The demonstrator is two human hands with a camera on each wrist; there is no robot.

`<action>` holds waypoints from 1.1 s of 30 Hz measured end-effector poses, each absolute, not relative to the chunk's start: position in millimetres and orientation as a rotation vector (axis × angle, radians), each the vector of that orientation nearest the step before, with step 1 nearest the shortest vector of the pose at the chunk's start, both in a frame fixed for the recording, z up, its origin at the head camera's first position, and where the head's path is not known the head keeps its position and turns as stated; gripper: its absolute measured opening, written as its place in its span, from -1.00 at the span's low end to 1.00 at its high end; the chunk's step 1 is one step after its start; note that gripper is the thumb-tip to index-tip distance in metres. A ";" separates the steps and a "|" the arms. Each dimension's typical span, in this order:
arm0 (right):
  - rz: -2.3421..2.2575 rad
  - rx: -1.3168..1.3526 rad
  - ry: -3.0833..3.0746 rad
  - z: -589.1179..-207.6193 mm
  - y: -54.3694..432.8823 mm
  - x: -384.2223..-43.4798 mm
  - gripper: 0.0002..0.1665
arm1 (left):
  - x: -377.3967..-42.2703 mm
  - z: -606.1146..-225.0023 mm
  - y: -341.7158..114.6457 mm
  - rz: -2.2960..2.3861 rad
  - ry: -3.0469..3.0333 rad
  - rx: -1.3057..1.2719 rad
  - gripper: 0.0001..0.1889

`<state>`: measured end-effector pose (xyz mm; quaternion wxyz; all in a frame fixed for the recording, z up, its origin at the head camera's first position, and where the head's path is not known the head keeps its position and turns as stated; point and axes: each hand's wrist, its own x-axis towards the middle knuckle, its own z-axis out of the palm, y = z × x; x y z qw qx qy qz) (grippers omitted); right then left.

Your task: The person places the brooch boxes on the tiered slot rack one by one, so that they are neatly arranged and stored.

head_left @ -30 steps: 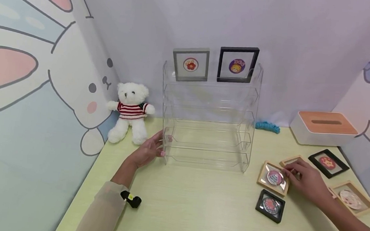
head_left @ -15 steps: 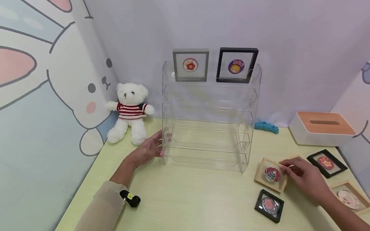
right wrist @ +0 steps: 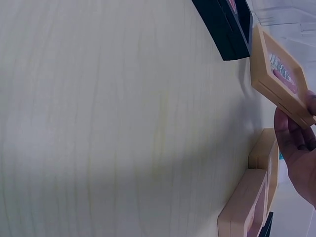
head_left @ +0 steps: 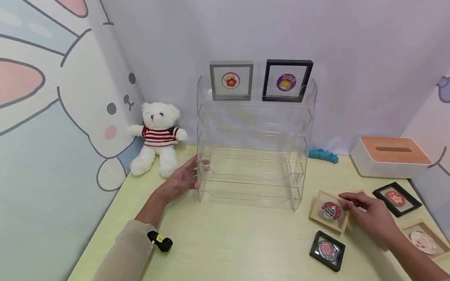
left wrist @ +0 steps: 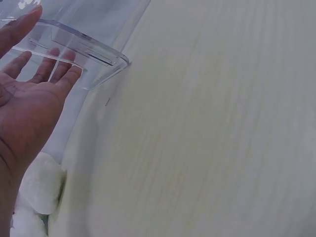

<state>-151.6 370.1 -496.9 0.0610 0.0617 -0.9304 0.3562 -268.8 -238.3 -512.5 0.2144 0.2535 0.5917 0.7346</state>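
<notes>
A clear acrylic tiered rack [head_left: 250, 178] stands upright at the middle back of the table. My left hand [head_left: 178, 184] touches its left side panel, thumb near the front edge, the other fingers spread and fairly straight. In the left wrist view, my left hand [left wrist: 32, 106] shows its palm beside the rack's corner [left wrist: 111, 61]. My right hand [head_left: 371, 216] pinches the upper right corner of a light wooden display frame [head_left: 318, 213] holding a round Christmas-tree badge. The right wrist view shows this wooden frame [right wrist: 266, 81] tilted and raised off the table.
A grey frame [head_left: 228, 98] and a black frame [head_left: 286, 99] stand in the rack's top tier. A small black frame [head_left: 313, 251], another black frame [head_left: 411, 209] and wooden frames [head_left: 446, 253] lie at right. A tissue box [head_left: 391, 168], blue band [head_left: 323, 155] and teddy bear [head_left: 159, 137] stand farther back.
My right hand has taken hold of the wooden frame's corner and shifted it slightly left and up, tilting it. My left hand stays at the rack.
</notes>
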 end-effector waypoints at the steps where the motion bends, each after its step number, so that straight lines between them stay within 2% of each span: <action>1: 1.081 0.178 -2.814 -496.8 369.6 -151.9 -0.69 | -268.9 -512.3 -238.4 2.033 1.642 0.701 0.06; 9: 1.143 0.123 -2.753 -486.4 369.4 -153.0 -0.67 | -269.2 -508.6 -237.1 2.006 1.669 0.662 0.05; 22: 1.107 0.037 -2.710 -449.3 374.5 -168.7 -0.63 | -271.3 -512.4 -237.9 1.976 1.709 0.664 0.03; 33: 1.080 0.147 -2.642 -410.1 364.8 -177.7 -0.60 | -269.3 -510.4 -238.2 1.972 1.711 0.672 0.05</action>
